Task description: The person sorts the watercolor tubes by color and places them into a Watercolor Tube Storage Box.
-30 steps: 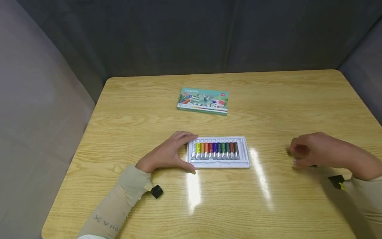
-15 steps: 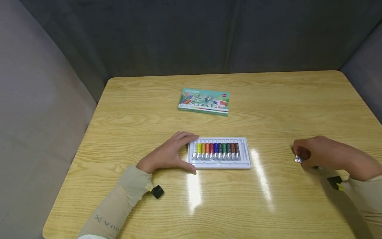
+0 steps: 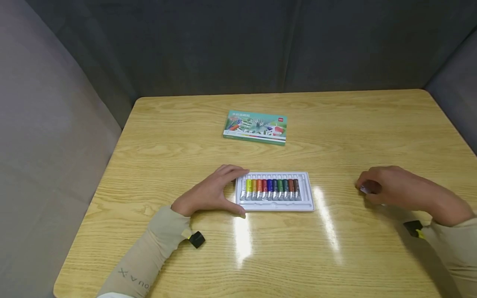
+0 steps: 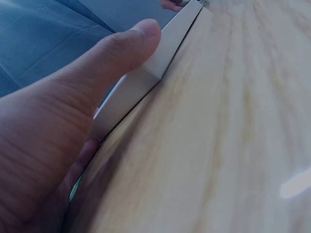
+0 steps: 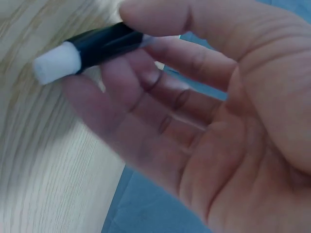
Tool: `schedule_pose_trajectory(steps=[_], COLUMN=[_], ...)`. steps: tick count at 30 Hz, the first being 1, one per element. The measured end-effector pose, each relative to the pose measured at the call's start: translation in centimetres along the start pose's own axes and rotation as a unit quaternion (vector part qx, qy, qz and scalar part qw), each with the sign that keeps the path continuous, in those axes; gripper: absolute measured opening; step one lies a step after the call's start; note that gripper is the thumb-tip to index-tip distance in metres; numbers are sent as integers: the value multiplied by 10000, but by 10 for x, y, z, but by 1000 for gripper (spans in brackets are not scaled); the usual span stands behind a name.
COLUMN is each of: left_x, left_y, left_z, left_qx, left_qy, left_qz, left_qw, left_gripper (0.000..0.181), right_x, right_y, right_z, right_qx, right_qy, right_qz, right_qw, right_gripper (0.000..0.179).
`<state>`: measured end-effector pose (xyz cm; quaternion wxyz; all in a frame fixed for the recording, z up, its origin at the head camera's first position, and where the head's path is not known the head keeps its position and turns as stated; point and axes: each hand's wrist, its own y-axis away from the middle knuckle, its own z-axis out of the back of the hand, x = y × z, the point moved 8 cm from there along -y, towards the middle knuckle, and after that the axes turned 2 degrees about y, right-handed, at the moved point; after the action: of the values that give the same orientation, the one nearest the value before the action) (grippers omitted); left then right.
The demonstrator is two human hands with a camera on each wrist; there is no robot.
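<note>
A white plastic tray (image 3: 307,192) lies on the table, holding a row of paint tubes (image 3: 269,189) that runs from white and yellow through red, blue and green to brown. My left hand (image 3: 208,192) holds the tray's left end, thumb at the near side and fingers at the far side. In the left wrist view the thumb presses the tray's white side wall (image 4: 172,46). Off to the right, my right hand (image 3: 400,188) pinches a black paint tube (image 5: 104,46) with a white cap between thumb and fingers, just over the tabletop. The head view mostly hides this tube.
A green illustrated paint box (image 3: 255,127) lies flat behind the tray. The wooden table (image 3: 179,136) is bounded by a dark curtain (image 3: 208,45) at the back and grey panels at the sides. Light glares off the wood near the tray.
My right hand has shifted slightly, now a little further left than half a second ago, and the tube has turned within its fingers. My left hand and the tray stay in place.
</note>
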<state>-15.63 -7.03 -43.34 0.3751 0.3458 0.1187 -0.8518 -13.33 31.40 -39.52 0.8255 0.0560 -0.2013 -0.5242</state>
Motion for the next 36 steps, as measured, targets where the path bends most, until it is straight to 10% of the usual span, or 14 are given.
schedule_pose_trajectory(steps=[10, 21, 36], left_x=[-1, -1, -1], left_y=[0, 0, 0], left_z=[0, 0, 0], left_qx=[10, 33, 27], left_qy=[38, 51, 73], left_qz=[-35, -11, 1], left_qw=[10000, 10000, 10000], left_gripper=[115, 115, 115], right_x=[29, 48, 49], right_y=[2, -3, -18], right_z=[20, 22, -3], right_qx=[-1568, -1872, -761], right_qy=[57, -253, 34], right_qz=[945, 1218, 920], right_qw=[9831, 9744, 9928], right_gripper=[31, 39, 42])
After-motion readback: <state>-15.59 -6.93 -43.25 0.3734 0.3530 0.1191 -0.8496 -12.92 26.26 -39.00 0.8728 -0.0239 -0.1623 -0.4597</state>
